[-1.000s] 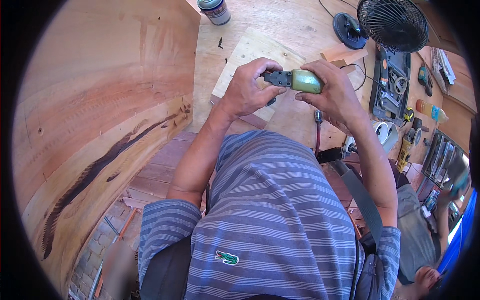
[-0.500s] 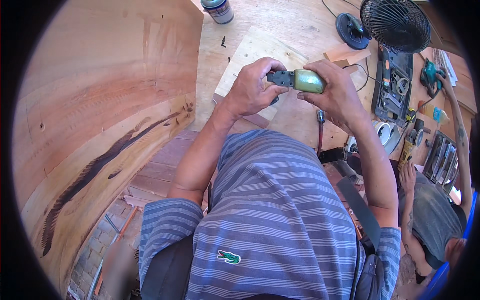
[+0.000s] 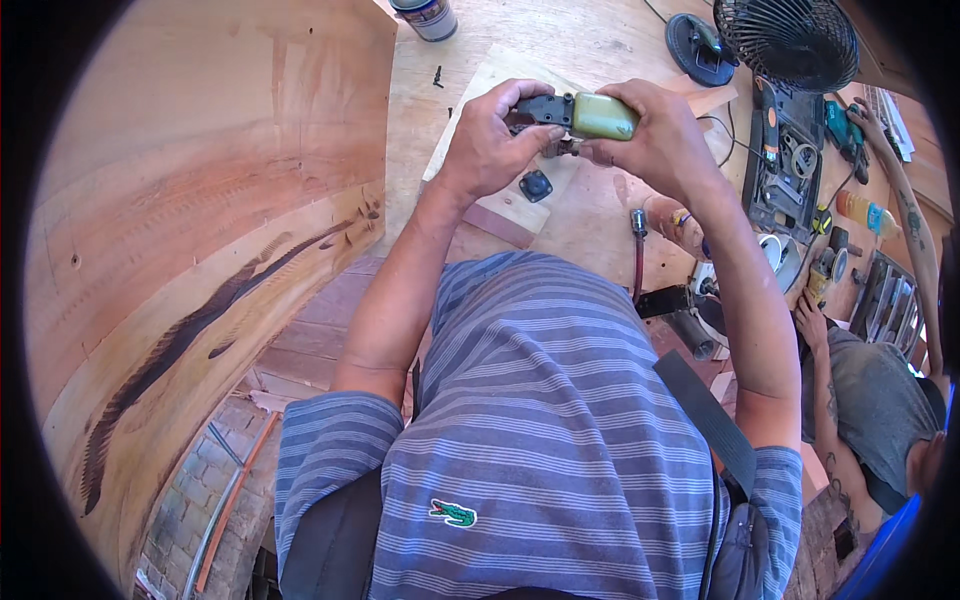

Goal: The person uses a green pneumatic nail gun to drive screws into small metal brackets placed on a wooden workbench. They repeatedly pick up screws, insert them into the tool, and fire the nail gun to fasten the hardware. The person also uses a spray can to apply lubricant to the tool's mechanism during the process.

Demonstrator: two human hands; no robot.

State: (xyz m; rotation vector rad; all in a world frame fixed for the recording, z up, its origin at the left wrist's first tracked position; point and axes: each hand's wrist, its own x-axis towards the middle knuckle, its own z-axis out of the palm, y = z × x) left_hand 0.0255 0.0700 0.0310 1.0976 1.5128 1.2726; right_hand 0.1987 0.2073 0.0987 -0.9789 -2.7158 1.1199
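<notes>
Both hands are closed on a tool body of glossy, rounded green casing and squared black end block (image 3: pixel 600 117), held above a pale, flat wooden board (image 3: pixel 500 68). The left hand (image 3: pixel 487 143) pinches the black end, thumb on the near side; the right hand (image 3: pixel 655 138) wraps the green end. With no support visible directly beneath, a slackened grip on either side could let it tip or drop onto the board. A downward knock could also send off the small, black, squarish piece (image 3: pixel 536 186) just below the left hand; it seems to lie on the board, though it may hang from the tool. The slim black screws (image 3: pixel 438 77) beyond the left hand look loose, so a jolt to the worktop might scatter them. The red hose with a silver metal fitting (image 3: pixel 639 224), near the right forearm, could snag a sleeve or wrist.

Hidden are both palms, the tool's underside and most right fingertips. The top edge cuts off the black, round-caged fan (image 3: pixel 790 45) beyond the right hand.
</notes>
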